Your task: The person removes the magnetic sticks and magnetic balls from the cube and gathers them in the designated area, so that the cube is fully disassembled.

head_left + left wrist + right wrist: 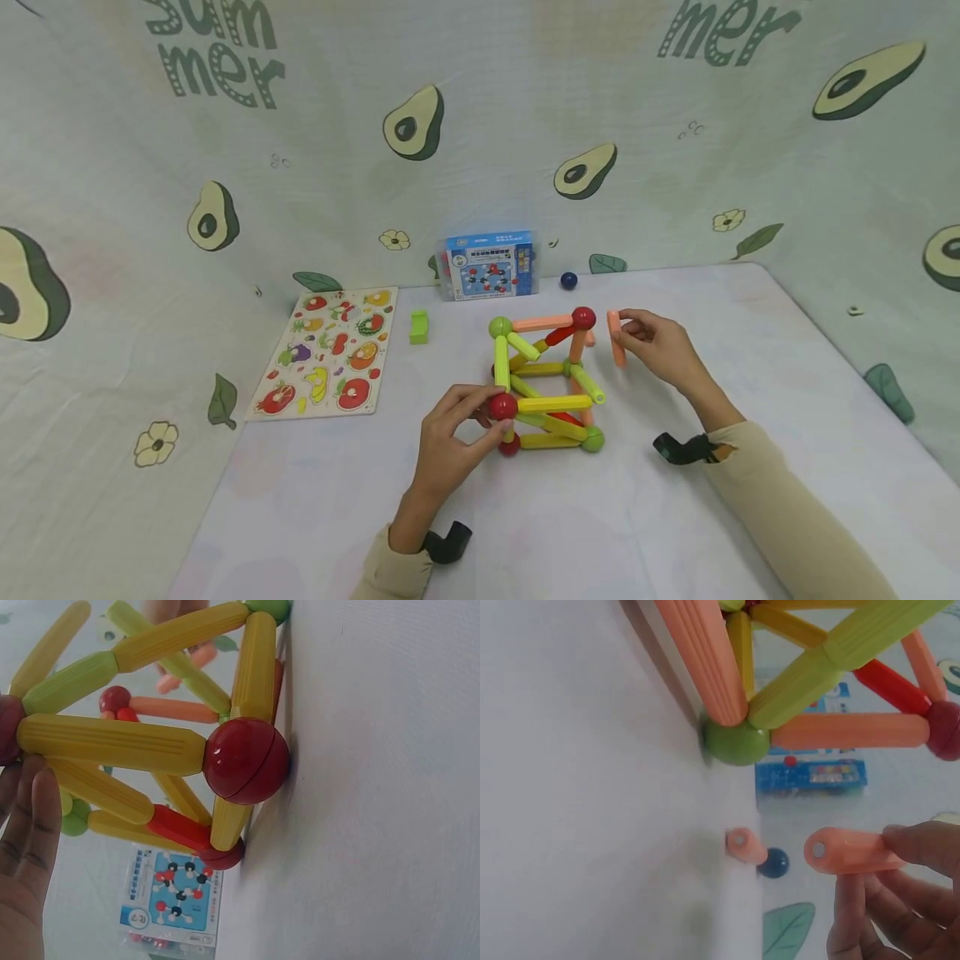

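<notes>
A frame of magnetic rods and balls stands on the table, with yellow rods (pixel 555 405), light green rods, orange rods and a few red ones joined at red and green balls. My left hand (pixel 448 437) grips the upper front-left red ball (pixel 502 407) between fingers and thumb. Lower down, another red ball (pixel 247 760) touches the tabletop in the left wrist view. Right of the frame, my right hand (pixel 663 346) pinches an orange magnetic rod (pixel 855 850), apart from the frame, its round end facing the right wrist camera.
A loose orange rod (pixel 744 845) lies behind the frame, near a dark blue ball (pixel 568 281). At the back stands a blue boxed set (pixel 489 267). To the left are a light green block (pixel 419 327) and a fruit picture board (pixel 322 354). Patterned cloth hangs behind.
</notes>
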A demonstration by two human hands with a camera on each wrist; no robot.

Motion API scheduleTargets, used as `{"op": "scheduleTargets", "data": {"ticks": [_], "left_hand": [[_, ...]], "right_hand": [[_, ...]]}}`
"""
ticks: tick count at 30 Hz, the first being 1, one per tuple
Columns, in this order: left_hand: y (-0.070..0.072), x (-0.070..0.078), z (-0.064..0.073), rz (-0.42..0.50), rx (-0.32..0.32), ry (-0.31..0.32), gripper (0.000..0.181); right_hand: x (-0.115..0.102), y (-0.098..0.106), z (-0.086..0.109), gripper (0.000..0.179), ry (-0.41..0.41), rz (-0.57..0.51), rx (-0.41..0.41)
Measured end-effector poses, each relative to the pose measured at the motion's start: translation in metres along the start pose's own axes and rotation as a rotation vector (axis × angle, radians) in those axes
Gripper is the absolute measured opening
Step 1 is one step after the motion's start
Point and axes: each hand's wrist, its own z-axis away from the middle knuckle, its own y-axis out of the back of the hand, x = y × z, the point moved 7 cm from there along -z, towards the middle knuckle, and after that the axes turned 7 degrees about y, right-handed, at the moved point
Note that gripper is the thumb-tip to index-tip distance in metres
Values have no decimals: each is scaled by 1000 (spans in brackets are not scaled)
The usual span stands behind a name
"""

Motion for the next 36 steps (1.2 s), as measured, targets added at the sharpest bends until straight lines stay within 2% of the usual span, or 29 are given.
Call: {"op": "scheduleTargets", "data": {"ticks": [8,19,28,36], "left_hand": [[0,-1,0,-17,4,1,43],[0,-1,0,-10,-6,-16,44],[0,1,-1,-5,-6,-20,44],[0,1,-1,-6,-5,-28,44]], "right_hand": [[21,-11,-31,45,-84,50,-58],[46,-30,-59,42,-183,9,-118],[51,-40,-70,38,-203,41,-111],[51,-45,-72,32,-158,75,-95]]}}
